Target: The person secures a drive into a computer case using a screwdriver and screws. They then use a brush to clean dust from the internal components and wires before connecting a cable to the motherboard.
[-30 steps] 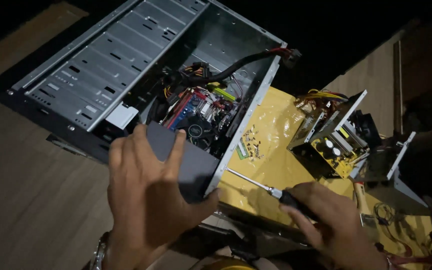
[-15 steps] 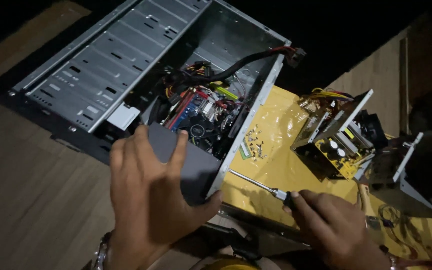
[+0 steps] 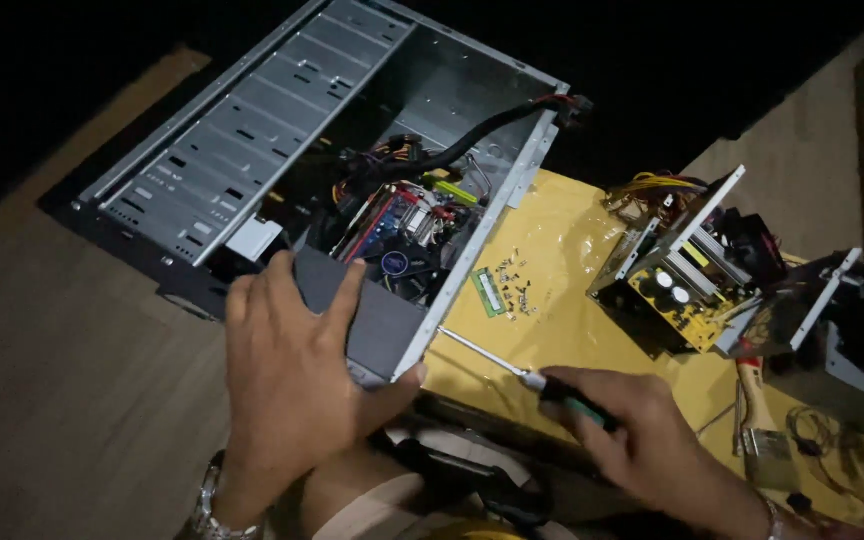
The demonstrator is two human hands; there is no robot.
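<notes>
The left hand (image 3: pixel 297 400) covered much of the grey box (image 3: pixel 367 315) at the open computer case (image 3: pixel 332 160), and its wrist ran off the lower edge. The right hand (image 3: pixel 642 440) hid most of the screwdriver (image 3: pixel 512 368) handle. The small screws (image 3: pixel 517 285) on the yellow sheet (image 3: pixel 572 270) were too small to count. The case's far corner faded into darkness, and the parts at the right edge were cut off.
</notes>
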